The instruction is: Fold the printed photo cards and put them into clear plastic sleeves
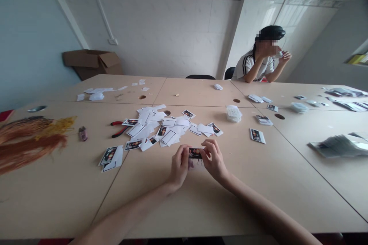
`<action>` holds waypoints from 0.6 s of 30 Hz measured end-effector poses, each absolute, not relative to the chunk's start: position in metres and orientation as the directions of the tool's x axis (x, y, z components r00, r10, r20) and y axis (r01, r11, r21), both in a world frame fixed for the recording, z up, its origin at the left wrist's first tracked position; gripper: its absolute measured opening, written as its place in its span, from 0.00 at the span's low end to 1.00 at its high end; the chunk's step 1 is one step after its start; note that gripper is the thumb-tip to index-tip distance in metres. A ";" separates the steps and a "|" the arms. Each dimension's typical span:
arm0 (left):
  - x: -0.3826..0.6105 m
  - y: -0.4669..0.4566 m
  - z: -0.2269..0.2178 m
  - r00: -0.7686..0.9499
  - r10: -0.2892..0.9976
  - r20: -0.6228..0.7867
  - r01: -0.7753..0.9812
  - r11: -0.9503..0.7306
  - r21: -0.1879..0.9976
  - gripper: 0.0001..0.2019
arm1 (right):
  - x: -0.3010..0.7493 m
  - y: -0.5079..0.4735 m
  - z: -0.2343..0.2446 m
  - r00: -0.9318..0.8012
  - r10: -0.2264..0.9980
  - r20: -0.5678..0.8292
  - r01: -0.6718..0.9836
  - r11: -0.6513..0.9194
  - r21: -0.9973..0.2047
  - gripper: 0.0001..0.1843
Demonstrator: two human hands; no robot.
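Note:
Between my two hands is a small dark printed card point(195, 154) with orange and white marks. My left hand point(179, 165) pinches its left edge, with the thumb up near the top corner. Thumb and fingers of my right hand point(213, 160) close on its right side. Just below the card hangs something thin and see-through with pinkish strands, perhaps a small bag; its exact kind is unclear. Beyond my hands lies a loose pile of white and black-printed cards point(169, 136). More cards point(110, 157) rest to the left of my left hand.
Red-handled pliers point(118, 134) touch the pile's left side. Orange and yellow fibre bundles point(37, 138) lie far left, near a small purplish object point(83, 134). Clear packets point(234, 113) and grey bags point(342, 145) are rightward. A person point(255, 59) sits across the table; a cardboard box point(92, 61) stands behind.

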State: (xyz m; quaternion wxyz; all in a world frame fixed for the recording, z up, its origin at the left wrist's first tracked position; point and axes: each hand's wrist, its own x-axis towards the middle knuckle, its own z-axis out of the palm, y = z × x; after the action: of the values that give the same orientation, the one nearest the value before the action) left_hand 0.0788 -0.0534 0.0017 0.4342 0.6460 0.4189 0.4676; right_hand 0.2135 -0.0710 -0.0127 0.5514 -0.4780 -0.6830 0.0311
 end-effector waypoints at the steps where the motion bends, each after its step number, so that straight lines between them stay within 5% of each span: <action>1: 0.079 -0.053 0.002 0.206 0.946 0.250 0.139 -0.281 0.950 0.13 | 0.214 -0.071 -0.013 0.066 0.691 0.720 0.618 0.538 -0.573 0.10; 18: 0.080 -0.052 -0.002 0.186 0.943 0.275 0.146 -0.303 0.942 0.13 | 0.213 -0.070 -0.012 0.078 0.725 0.684 0.589 0.520 -0.618 0.10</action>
State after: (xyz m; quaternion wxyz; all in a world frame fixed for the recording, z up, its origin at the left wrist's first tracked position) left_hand 0.0796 -0.0522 -0.0018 0.4150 0.6487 0.4196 0.4805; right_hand 0.2134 -0.0702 -0.0120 0.5504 -0.4858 -0.6762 0.0618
